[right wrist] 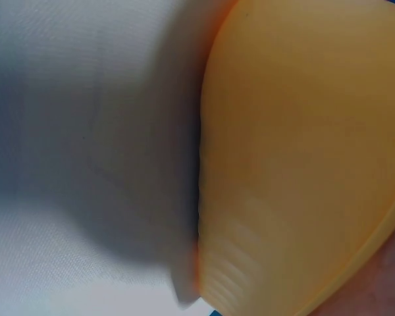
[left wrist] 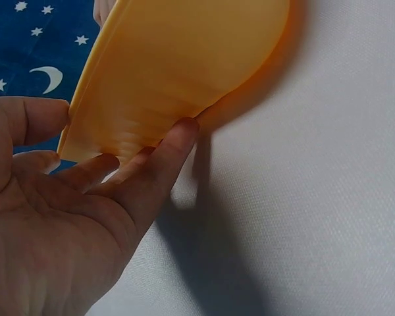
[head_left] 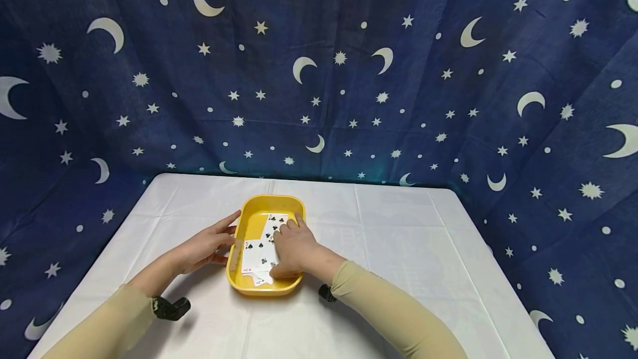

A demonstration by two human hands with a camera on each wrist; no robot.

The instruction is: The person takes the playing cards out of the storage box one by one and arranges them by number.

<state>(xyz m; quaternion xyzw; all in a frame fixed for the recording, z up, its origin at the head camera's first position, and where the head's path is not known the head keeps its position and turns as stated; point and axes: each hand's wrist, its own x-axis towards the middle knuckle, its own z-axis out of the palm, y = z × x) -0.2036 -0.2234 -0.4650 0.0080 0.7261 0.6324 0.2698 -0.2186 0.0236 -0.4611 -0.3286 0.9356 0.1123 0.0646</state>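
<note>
A yellow tray (head_left: 266,291) with rounded corners and a raised rim sits on the white table, with several playing cards (head_left: 253,256) lying face up and overlapping inside it. My left hand (head_left: 205,247) is at the tray's left side. In the left wrist view the left fingers (left wrist: 178,138) reach along the outer wall, fairly straight, with the thumb at the rim. Over the right rim reaches my right hand (head_left: 298,249), on the cards, its thumb near the lower ones; I cannot tell whether it grips any. The right wrist view shows mostly the tray's outer wall (right wrist: 296,145).
The white tablecloth (head_left: 389,248) has fold lines and extends well to the right of the tray. Behind the table hangs a dark blue curtain (head_left: 344,143) with moons and stars. A black wrist strap (head_left: 171,309) hangs below the left forearm.
</note>
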